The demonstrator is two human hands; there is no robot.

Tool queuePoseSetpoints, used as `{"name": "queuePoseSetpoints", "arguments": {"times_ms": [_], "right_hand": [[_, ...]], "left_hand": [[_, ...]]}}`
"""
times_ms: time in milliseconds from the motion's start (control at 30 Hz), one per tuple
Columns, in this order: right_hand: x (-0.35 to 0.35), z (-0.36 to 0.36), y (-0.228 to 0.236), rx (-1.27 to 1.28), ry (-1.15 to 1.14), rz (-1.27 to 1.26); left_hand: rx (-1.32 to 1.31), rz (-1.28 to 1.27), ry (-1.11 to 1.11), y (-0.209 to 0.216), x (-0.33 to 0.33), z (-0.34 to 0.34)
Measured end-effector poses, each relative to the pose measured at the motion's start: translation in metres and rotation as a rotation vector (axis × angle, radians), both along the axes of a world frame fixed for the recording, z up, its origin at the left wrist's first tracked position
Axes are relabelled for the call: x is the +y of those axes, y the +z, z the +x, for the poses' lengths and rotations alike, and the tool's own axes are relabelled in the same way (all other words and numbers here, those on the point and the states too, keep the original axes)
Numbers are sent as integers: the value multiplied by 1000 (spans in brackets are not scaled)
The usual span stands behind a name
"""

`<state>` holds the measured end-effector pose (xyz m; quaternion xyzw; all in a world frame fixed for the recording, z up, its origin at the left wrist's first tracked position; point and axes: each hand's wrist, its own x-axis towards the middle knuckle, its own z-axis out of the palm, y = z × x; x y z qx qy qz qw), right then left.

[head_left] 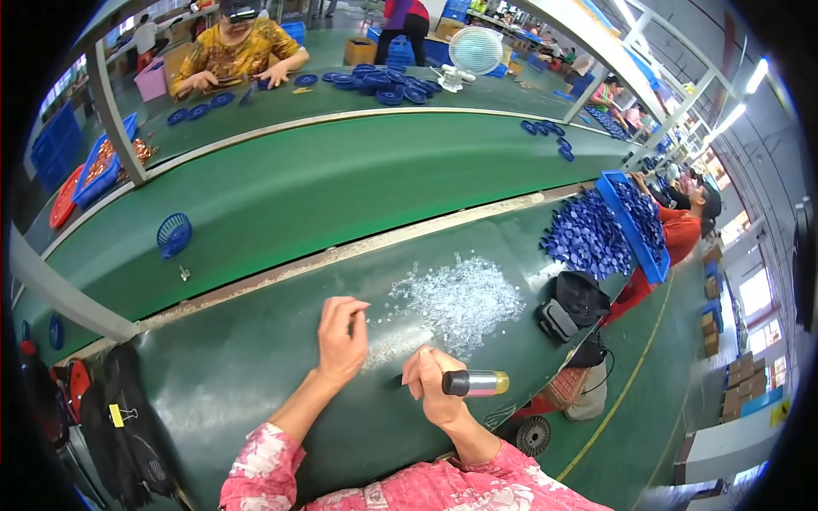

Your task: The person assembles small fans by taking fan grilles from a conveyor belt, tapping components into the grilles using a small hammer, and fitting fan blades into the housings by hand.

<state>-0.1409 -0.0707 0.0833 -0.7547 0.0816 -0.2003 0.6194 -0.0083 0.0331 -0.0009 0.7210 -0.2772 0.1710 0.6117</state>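
Note:
My left hand [343, 339] is raised over the green worktop, left of a pile of small clear plastic pieces [464, 302]. Its fingers are curled toward the thumb; whatever may lie between them is too small to make out. Near the pile's front edge, my right hand [436, 390] is closed round a cylindrical hand tool [484, 383]. The tool has a black collar, a shiny middle and a yellow end that sticks out to the right. A short dark tip shows at the left of my fingers.
Dark blue parts [588, 234] are heaped at the right, beside a blue crate [635, 221] and a black bag [579, 300]. Beyond the worktop runs a green conveyor belt [341, 183] carrying a blue basket-shaped part [175, 235]. Co-workers sit across and to the right.

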Motion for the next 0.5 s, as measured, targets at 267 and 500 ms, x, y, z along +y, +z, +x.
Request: {"name": "queuePoseSetpoints", "arguments": {"times_ms": [267,500], "right_hand": [[-1,3,-15,-10,-3,-67],[2,5,-18,-25,74,-76]], "left_hand": [[-58,277,162,25,91,48],[-48,778,602,18,221,138]]}}
